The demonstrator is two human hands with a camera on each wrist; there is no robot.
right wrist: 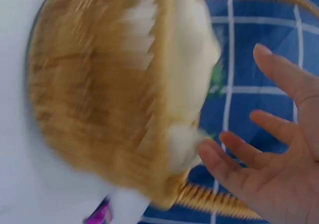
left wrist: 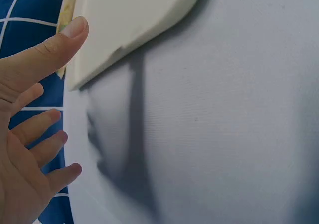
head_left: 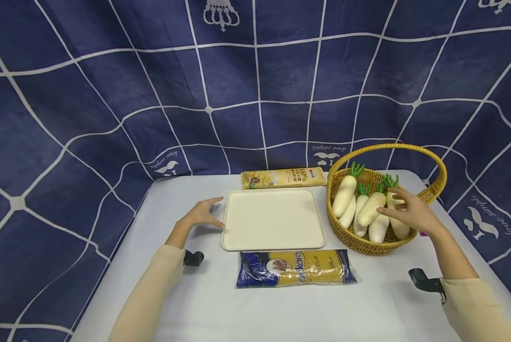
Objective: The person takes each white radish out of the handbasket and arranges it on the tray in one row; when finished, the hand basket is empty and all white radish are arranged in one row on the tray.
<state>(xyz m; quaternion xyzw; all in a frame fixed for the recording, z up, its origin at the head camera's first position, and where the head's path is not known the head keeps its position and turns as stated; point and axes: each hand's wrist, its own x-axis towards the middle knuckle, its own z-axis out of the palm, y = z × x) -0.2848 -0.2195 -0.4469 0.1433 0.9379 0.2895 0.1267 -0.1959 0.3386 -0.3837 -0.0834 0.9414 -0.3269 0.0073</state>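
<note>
My left hand hovers by the left edge of a cream rectangular tray, thumb and fingers spread, holding nothing. In the left wrist view the same hand shows its palm side near a tray corner. Over the right side of a wicker basket, my right hand has its fingers parted with nothing between them. Several white radishes with green tops lie in that basket. Whether a fingertip touches a radish I cannot tell; the right wrist view is blurred.
A blue and yellow pasta bag lies in front of the tray, and a yellow noodle packet behind it. The basket's tall handle arches above the radishes. A small purple item sits beside the basket. Blue checked cloth hangs behind.
</note>
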